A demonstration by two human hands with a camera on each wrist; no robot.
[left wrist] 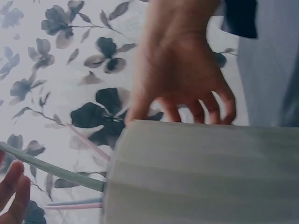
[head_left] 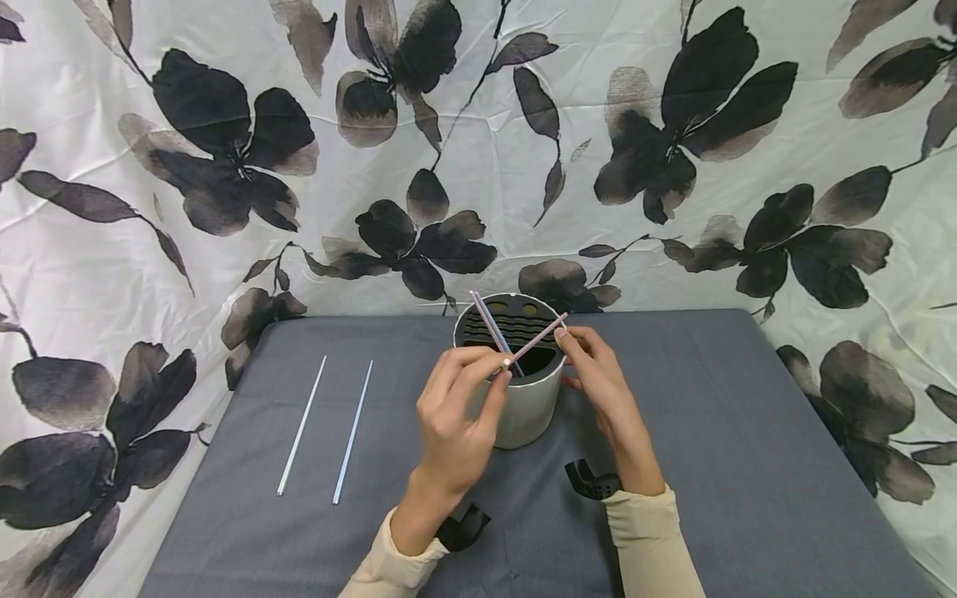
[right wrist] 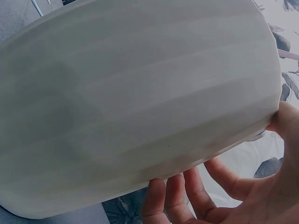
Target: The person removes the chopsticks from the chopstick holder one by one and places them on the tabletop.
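Left hand pinching a pale straw, right hand gripping a container, grey tabletop, floral fabric behind

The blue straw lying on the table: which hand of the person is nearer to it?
Left. The left hand is to the right of the blue straw, by the container; the right hand is farther right, holding the container's right side.

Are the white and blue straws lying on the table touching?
Apart: the head view shows gray cloth between the white straw and the blue straw.
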